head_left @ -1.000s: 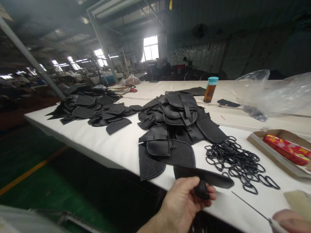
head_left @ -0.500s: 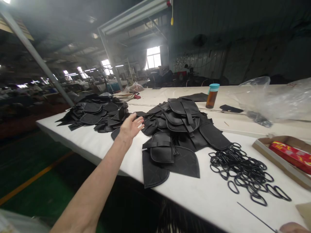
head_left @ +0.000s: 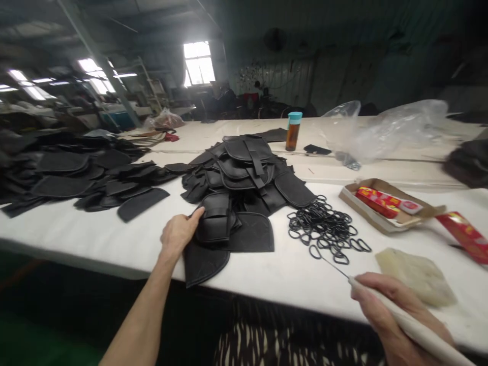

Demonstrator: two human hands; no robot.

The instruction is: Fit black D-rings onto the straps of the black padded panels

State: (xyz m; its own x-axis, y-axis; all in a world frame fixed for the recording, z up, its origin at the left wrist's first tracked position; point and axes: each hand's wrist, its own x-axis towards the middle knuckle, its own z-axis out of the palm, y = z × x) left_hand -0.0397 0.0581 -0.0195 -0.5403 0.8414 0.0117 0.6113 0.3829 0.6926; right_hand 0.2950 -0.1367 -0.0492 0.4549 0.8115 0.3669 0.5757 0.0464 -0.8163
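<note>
My left hand (head_left: 178,234) pinches the left edge of a black padded flap with a strap (head_left: 213,223), thumb on top and fingers tucked beneath. Under it lie other black stitched flaps on the white tabletop (head_left: 290,279). In my right hand (head_left: 385,310) is a long thin-shafted tool with a pale handle (head_left: 419,325). Its dark shaft points up and left, its tip beside the nearest of the black D-shaped rings (head_left: 324,223). A heap of black flaps (head_left: 247,168) rises behind my left hand.
A second black heap (head_left: 76,168) spreads at the left. To the right are an open cardboard box (head_left: 354,195) holding red packs, another red pack (head_left: 465,236) and a yellowish block (head_left: 417,274). Farther back stand a blue-lidded bottle (head_left: 293,133) and clear plastic bags (head_left: 400,127).
My left hand has moved from open above the table to gripping the strapped flap. The view has turned right, bringing my right hand and its tool fully into sight.
</note>
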